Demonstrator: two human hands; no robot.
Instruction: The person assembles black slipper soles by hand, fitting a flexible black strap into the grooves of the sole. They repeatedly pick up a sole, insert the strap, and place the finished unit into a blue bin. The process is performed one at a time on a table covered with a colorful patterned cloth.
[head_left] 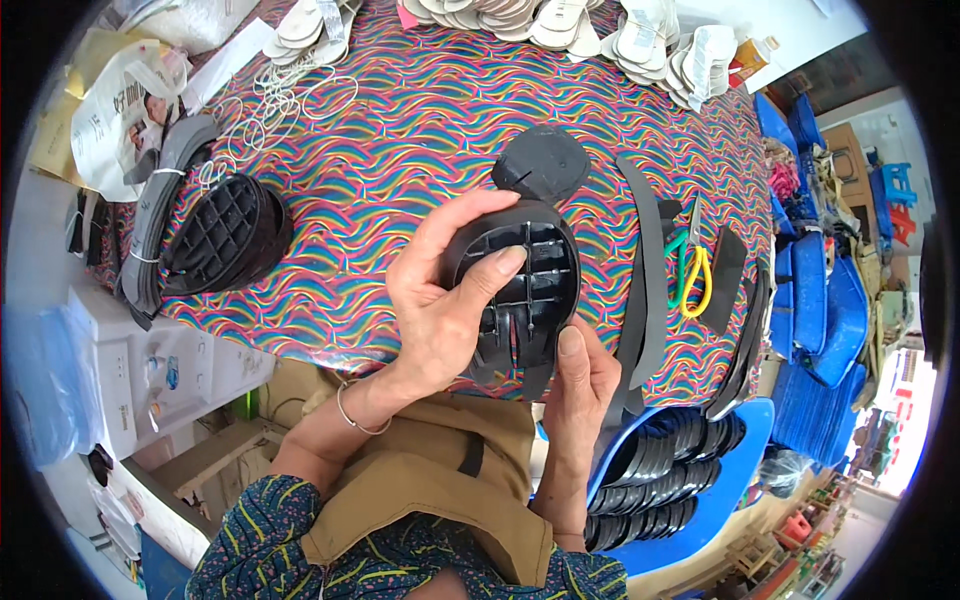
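Over the near edge of the table I hold a black moulded shoe heel [548, 285], its hollow side with a grid of ribs facing up. My left hand [440, 310] is wrapped round its left side, thumb pressed on the ribs and fingers over the far rim. At the lower right edge, my right hand [582, 375] pinches the rim with the thumb on top; the other fingers are mostly hidden. Just beyond the heel lies a flat black rounded piece [543, 162]. Long dark strips [643, 265] lie to the right, beside scissors [692, 275] with green and yellow handles.
More ribbed black heels [225, 232] sit at the left, by a tied bundle of grey strips [165, 215] and loose white cord [285, 95]. Tied stacks of pale insole shapes [555, 25] line the far edge. A blue tub [750, 455] of black pieces stands at lower right.
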